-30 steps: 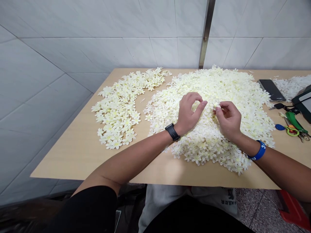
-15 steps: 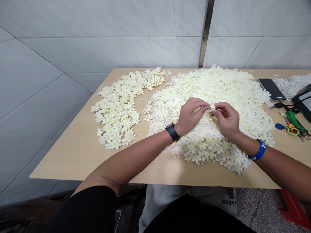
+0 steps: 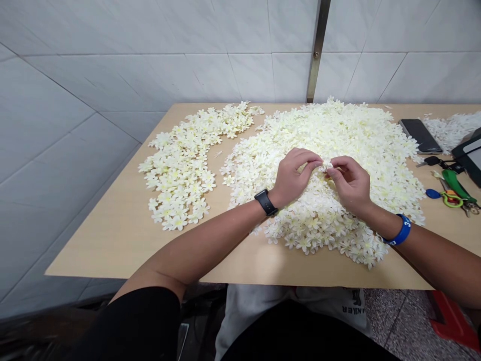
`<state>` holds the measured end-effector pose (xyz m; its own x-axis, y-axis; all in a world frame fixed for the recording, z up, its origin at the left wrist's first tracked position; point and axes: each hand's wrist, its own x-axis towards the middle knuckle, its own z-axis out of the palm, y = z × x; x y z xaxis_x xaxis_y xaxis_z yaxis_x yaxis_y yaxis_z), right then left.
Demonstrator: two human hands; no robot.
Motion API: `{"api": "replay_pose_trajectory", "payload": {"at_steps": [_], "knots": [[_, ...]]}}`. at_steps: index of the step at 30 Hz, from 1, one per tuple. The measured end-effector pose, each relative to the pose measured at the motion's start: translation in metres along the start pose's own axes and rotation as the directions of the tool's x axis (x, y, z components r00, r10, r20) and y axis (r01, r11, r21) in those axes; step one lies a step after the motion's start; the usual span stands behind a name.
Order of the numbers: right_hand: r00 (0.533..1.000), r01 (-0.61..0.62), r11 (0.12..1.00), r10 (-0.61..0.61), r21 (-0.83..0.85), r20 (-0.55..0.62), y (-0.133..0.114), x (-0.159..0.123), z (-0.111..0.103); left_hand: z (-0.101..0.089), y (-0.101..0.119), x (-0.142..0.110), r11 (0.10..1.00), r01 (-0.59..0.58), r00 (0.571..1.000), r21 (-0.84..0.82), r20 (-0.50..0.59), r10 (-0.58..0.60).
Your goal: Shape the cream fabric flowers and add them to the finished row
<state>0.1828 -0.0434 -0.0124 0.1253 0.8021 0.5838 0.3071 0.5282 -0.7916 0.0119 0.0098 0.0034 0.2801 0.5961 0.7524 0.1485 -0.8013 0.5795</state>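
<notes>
Between my fingertips is a small white artificial flower [image 3: 326, 164], partly covered by the fingers. My left hand [image 3: 295, 175], with a black watch on its wrist, pinches the flower's left side. From the right, my right hand [image 3: 349, 183] pinches it between thumb and forefinger; a blue band circles that wrist. Both hands are just above a big heap of white and pale yellow artificial flowers [image 3: 323, 220]. A second, smaller pile of such flowers [image 3: 180, 175] lies to the left.
On the right of the wooden table [image 3: 112, 240] are a phone [image 3: 421, 135], a pile of thin white pieces [image 3: 456, 128], a key [image 3: 430, 161], green-handled keys [image 3: 456, 185] and a dark box [image 3: 471, 155]. A tiled wall [image 3: 150, 80] rises behind. A red object [image 3: 453, 321] stands below the table.
The fingertips have drawn slightly apart, my left hand shifting a little leftward, and more of the flower's petals show between them. The view has tilted a little.
</notes>
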Motion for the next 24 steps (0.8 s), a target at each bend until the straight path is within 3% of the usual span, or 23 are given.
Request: {"api": "replay_pose_trajectory", "payload": {"at_steps": [10,24], "knots": [[0.999,-0.021,1.0,0.02,-0.011,-0.037,-0.0021,0.0009,0.0013,0.0029,-0.0021,-0.0003,0.995,0.095,0.995,0.022,-0.041,-0.094],[0.998,-0.022,1.0,0.021,-0.022,-0.054,-0.003,0.0014,0.0015,0.0017,-0.0019,-0.001,0.993,0.08,0.996,0.092,-0.038,-0.076]]}}
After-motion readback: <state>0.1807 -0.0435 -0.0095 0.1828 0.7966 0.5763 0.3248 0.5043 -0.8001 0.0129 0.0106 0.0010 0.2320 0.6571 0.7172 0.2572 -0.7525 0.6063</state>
